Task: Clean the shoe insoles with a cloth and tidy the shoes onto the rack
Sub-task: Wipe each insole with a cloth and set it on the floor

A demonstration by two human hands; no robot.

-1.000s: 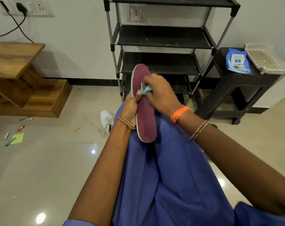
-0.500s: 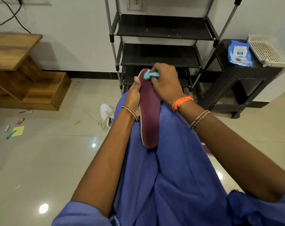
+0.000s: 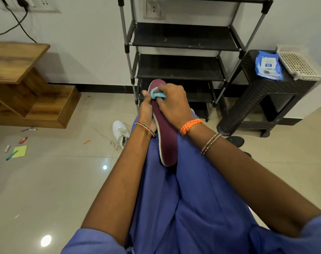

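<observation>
The left hand grips the edge of the long maroon foam insole lying on the blue-clad lap, while the right hand pinches a small turquoise cloth against its toe end, before the black metal shoe rack.

Home room, tiled floor, black shoe rack, wooden shelf unit, wall sockets
</observation>
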